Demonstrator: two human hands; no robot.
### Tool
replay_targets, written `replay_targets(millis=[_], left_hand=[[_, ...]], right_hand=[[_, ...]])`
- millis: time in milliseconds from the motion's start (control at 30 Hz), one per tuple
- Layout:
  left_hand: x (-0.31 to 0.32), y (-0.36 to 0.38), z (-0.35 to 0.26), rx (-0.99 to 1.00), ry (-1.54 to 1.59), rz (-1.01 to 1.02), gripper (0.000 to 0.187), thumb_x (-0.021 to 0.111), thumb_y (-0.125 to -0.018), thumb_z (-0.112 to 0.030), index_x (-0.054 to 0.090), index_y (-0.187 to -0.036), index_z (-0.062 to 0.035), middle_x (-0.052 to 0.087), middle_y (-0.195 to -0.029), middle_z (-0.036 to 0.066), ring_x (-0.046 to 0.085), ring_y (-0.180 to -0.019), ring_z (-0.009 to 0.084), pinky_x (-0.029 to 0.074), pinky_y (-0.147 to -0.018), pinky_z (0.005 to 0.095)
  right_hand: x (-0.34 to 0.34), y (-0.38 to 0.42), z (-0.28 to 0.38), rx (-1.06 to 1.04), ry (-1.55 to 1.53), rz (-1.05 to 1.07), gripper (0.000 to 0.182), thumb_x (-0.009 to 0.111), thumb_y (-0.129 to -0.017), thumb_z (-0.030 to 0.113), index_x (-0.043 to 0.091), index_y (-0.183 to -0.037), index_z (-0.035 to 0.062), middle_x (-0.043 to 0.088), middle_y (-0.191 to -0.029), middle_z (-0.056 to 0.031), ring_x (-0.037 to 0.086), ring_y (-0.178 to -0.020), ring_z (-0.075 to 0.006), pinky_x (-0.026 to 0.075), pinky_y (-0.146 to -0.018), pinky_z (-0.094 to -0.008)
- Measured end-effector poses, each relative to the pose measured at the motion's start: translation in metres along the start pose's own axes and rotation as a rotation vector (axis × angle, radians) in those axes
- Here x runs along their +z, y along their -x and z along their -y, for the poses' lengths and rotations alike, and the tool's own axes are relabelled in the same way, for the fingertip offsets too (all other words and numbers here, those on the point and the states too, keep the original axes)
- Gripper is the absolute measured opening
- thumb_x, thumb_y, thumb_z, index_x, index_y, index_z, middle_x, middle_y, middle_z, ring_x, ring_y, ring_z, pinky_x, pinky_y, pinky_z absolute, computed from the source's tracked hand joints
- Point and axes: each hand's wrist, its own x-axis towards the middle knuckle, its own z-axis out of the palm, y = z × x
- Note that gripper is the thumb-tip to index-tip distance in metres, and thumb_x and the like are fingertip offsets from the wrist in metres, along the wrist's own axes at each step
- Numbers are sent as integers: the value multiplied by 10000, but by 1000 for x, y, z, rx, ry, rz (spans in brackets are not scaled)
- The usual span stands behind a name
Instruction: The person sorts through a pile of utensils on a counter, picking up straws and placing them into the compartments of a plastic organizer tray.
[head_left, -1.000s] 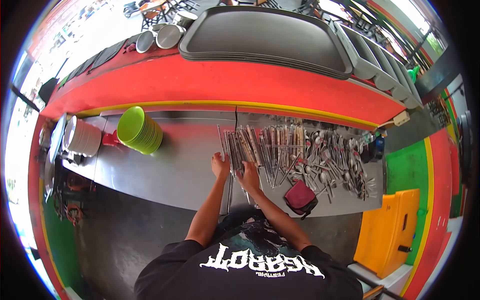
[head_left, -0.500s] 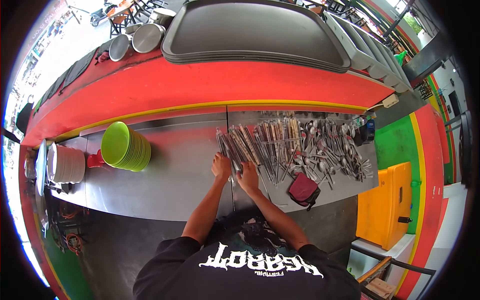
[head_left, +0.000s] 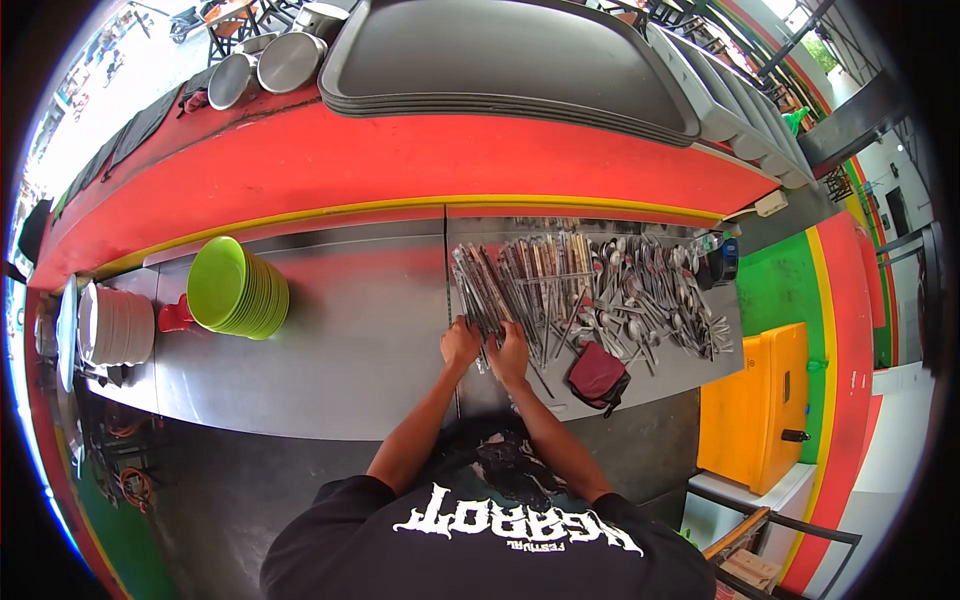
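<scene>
My left hand [head_left: 461,343] and my right hand [head_left: 509,352] are side by side at the near ends of a bundle of chopsticks [head_left: 480,285] on the steel table. The left hand's curled fingers press on the bundle's left side; the right hand closes round its right side. Fingertips are partly hidden. More chopsticks [head_left: 550,268] lie in a row just right of the bundle. Beyond them is a spread pile of spoons and forks [head_left: 660,290]. A dark red pouch [head_left: 598,376] lies near the table's front edge, right of my right hand.
A leaning stack of green bowls [head_left: 240,290] and white plates [head_left: 118,325] stand on the left of the steel table [head_left: 350,350]. Behind, a red ledge [head_left: 420,160] carries dark trays [head_left: 500,60], metal pots [head_left: 290,62] and a grey divided cutlery holder [head_left: 730,100].
Both hands have moved right with the bundle of chopsticks, bringing it close against the other chopsticks. The whole view has shifted slightly.
</scene>
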Motion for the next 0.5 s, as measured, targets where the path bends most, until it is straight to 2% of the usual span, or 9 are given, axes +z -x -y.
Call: replay_targets(millis=[167,267,367,467,500], left_hand=[[2,-1,11,25,262,-76,244,595,-879,-264,576,-926,-24,677,-845,212,649,-830,418,503,-697,497],[-3,1,13,52,380,-104,243,643,-869,-246,568,-856,-15,655,-739,180,648,-684,344,483,-614,433],[-12,0,10,121,550,-47,276,665,-887,-235,532,-791,-14,564,-596,94,523,-545,176,415,-533,346],[-26,6,-5,213,766,-26,297,661,-914,-234,502,-780,-23,472,-589,7,387,-578,70,343,-510,282],[-31,7,-11,217,800,4,300,654,-922,-240,499,-780,-25,469,-602,-6,386,-587,62,340,-512,275]], right_hand=[[-13,0,4,-138,-56,-120,354,658,-790,111,558,-1116,14,556,-1020,-161,549,-999,-355,435,-871,-430],[-22,-2,13,-203,-64,-197,349,661,-804,108,555,-1124,19,548,-1020,-158,524,-1037,-350,410,-898,-433],[-28,-4,16,-289,-149,-178,335,659,-846,135,548,-1138,16,542,-1044,-157,554,-1000,-303,449,-846,-396],[-31,5,29,-127,-437,-20,300,613,-925,236,547,-1150,48,571,-953,-111,596,-817,-206,474,-693,-315],[-31,8,28,20,-608,79,275,582,-948,260,550,-1123,51,571,-890,-87,571,-742,-162,453,-639,-286]])
